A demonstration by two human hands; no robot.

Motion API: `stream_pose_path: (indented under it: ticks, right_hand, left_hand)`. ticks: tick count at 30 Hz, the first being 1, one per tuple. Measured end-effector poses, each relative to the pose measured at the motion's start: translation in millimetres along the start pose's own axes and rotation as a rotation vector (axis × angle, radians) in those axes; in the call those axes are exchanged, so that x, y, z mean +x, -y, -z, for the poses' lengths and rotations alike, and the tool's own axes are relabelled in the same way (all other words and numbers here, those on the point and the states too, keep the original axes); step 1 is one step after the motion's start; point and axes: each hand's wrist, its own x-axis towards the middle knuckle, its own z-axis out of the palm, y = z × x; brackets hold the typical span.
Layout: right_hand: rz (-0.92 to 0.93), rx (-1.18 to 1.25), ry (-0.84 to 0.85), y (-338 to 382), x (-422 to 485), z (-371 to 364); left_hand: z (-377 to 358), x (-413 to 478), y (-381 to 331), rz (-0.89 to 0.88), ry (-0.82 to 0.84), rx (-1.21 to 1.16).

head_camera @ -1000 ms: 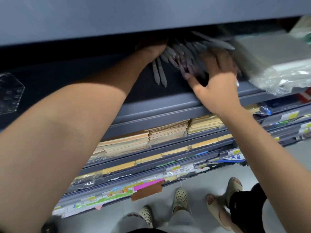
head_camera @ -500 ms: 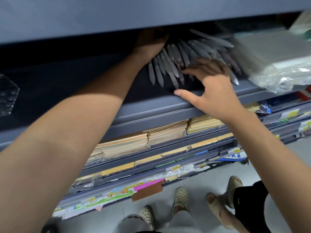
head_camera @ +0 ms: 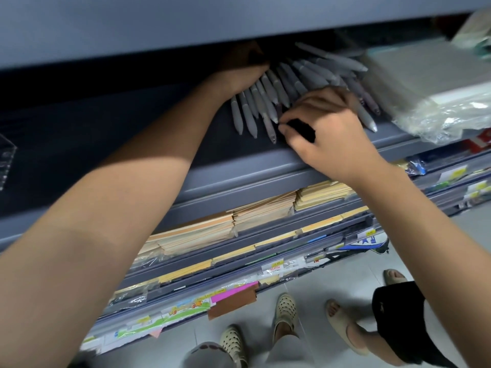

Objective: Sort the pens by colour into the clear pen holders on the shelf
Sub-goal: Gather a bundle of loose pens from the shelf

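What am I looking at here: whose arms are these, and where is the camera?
There is no machine: these are a person's bare arms, filmed by one wide-angle camera worn on their head and looking down. The left hand lies on the top ends of a fan of grey pens on the grey shelf; its fingers are in shadow. The right hand curls its fingers and pinches at a pen's lower tip. A plastic-wrapped stack sits right of the pens, and a clear pen holder is at the far left edge. Below are paper stacks.
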Motion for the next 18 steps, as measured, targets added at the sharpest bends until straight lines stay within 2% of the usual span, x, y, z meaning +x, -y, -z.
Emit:
stream_pose_path:
  ticks: [4, 11, 14, 18]
  right_hand:
    - [-0.037, 0.039, 0.034, 6, -5, 1]
    - [-0.110, -0.060, -0.174, 11, 6, -11]
    - [-0.175, -0.077, -0.173, 10, 5, -11]
    - [-0.148, -0.062, -0.100, 0, -9, 0]
  left_hand:
    - [1, 1, -2, 0.020, 0.002, 0.001]
    - [1, -2, -4, -0.045, -0.038, -0.030]
    - [1, -1, -6, -0.030, -0.060, -0.042]
    - [0, 0, -5, -0.009, 0.006, -0.054]
